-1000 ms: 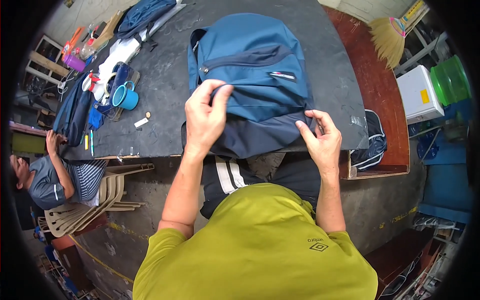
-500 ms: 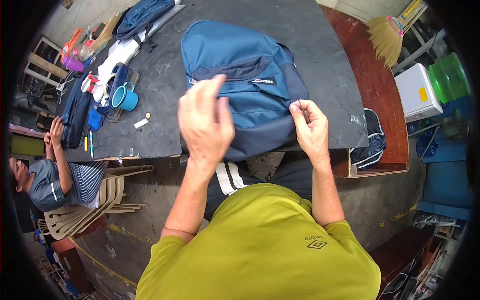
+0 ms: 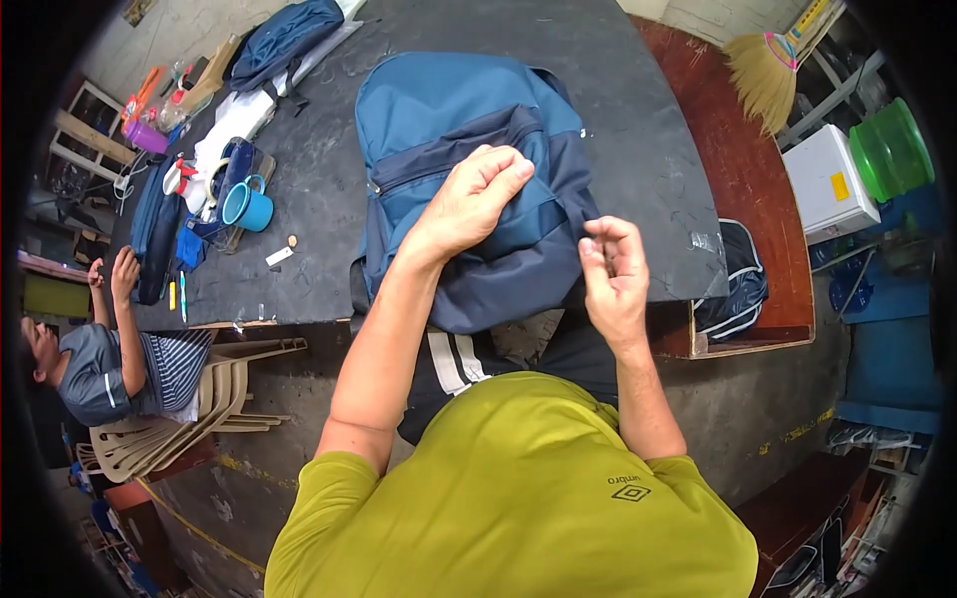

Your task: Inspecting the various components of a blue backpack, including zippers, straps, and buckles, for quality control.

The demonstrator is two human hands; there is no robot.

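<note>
A blue backpack with darker navy panels lies at the table's near edge, its front pocket facing up. Over that pocket is my left hand, closed, thumb pressed against the curled index finger. Whatever it may hold there is too small or hidden to make out. Beside the bag's lower right side, my right hand has its fingers bent and the thumb slightly apart from them. Nothing shows between those fingertips. A zipper runs along the top of the front pocket, partly covered by my left hand and wrist.
On the black table stand a blue mug and a spray bottle. Another blue bag lies at the far left. A person works at the left side. A reddish-brown wooden bench borders the right.
My left hand has moved right across the front pocket and closed from spread fingers. My right hand has loosened its pinch at the bag's side. The bag has shifted slightly toward me.
</note>
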